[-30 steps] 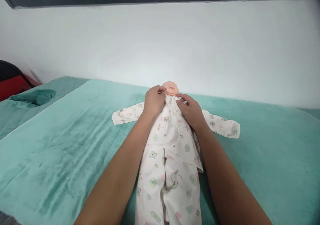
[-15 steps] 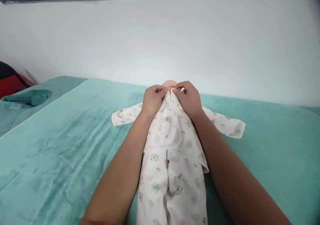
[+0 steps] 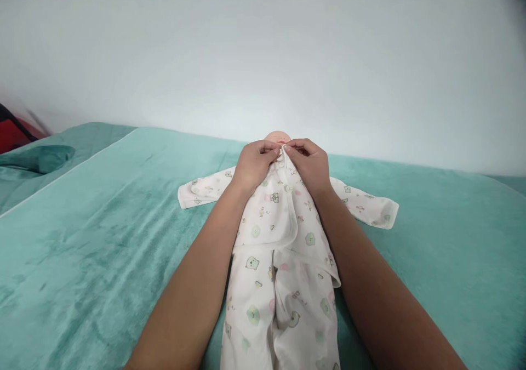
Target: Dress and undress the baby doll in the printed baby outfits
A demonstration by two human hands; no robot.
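A baby doll (image 3: 278,137) lies on its back, dressed in a white wrap-front baby top (image 3: 263,216) and matching baby trousers (image 3: 246,315), both printed with small animals. Most of its head is hidden behind my hands. At the neckline, my left hand (image 3: 255,164) pinches one front edge of the top between thumb and fingers. Opposite it, my right hand (image 3: 308,164) pinches the other edge, close to the doll's chin. The two sets of fingertips nearly meet. Both sleeves stretch out sideways, and the lower front flap lies overlapped.
A teal plush cover (image 3: 123,238) lies under the doll. Behind it rises a white wall (image 3: 263,63) with a dark band along the top. At the far left are a bunched teal fold (image 3: 45,159) and a red and black object (image 3: 14,131).
My hands have drawn the two neckline edges closer, and the gap between them has narrowed. The view has shifted slightly.
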